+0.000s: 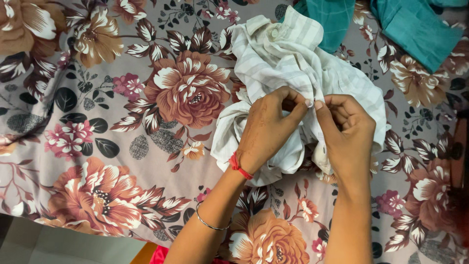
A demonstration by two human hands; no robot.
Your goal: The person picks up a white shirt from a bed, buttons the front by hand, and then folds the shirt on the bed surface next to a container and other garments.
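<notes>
A crumpled white shirt [278, 63] with faint grey stripes and a small button near its collar lies on a floral bedsheet [122, 146]. My left hand [268, 129], with a red thread at the wrist and a thin metal bangle lower on the forearm, pinches a fold of the shirt. My right hand [349, 132] pinches the same fold right beside it, fingertips nearly touching. Both hands cover the middle of the garment.
Teal cloth [415, 27] lies at the top right, and another teal checked piece [332, 17] pokes out behind the shirt. The sheet's edge runs along the bottom left, with grey floor [58, 247] below it. A dark reddish object [457, 156] shows at the right edge.
</notes>
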